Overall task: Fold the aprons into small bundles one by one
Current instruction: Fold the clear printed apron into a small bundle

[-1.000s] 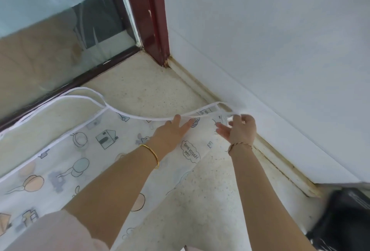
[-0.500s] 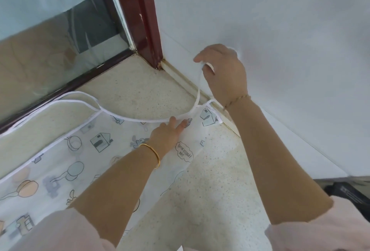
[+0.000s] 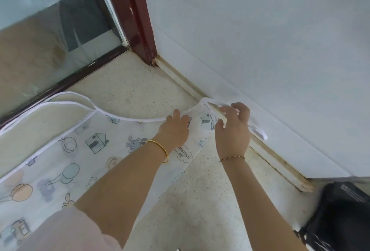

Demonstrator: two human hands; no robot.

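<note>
**A:** Starting from the left, where is the apron lying?

**B:** The apron (image 3: 60, 160) is lying flat on the speckled floor (image 3: 130, 90), below and to the left of the dark red door frame (image 3: 138, 20), with its cartoon print facing up. Its white strap (image 3: 80, 98) is looping across the floor, also left of the door frame.

**A:** And what are the hands doing?

**B:** The left hand (image 3: 174, 130), with a gold bangle (image 3: 160, 150) at the wrist, is pressing straight fingers onto the apron's top edge, below the door frame. The right hand (image 3: 234, 130) is hovering just beyond it over the apron's corner. Its fingers are spread and lightly bent, and they are not pinching anything I can see. A second strap is running under that hand, and I cannot tell whether the fingers are touching it.

**A:** Is anything lying further right?

**B:** The strap end (image 3: 258, 132) is resting against the skirting board (image 3: 280, 162), below and to the right of the door frame. A black bag (image 3: 340, 216) is sitting on the floor, farthest from the door frame.
</note>
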